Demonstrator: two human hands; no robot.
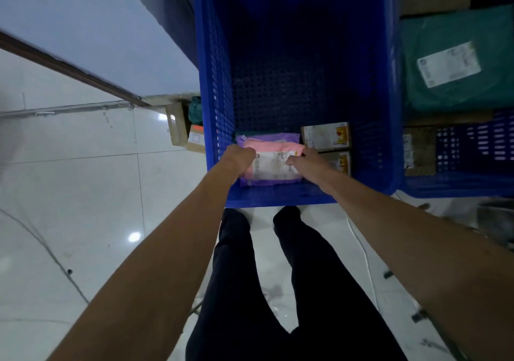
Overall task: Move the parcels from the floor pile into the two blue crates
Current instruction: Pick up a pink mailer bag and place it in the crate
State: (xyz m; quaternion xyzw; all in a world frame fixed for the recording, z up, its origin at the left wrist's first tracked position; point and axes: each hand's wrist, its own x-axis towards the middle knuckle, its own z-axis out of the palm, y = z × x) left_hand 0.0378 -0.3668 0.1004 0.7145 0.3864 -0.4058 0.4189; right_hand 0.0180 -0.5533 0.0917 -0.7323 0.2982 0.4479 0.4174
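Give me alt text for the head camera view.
Seen from above, the left hand and right hand hold a pink parcel inside a blue crate, over a purple parcel, beside two small boxes. A second blue crate stands to the right.

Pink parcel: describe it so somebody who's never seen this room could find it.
Find the big blue crate before the person's legs. At its near end the pink parcel rests on a purple parcel, left hand and right hand holding its ends. It is the only pink one; the boxes beside it are brown.
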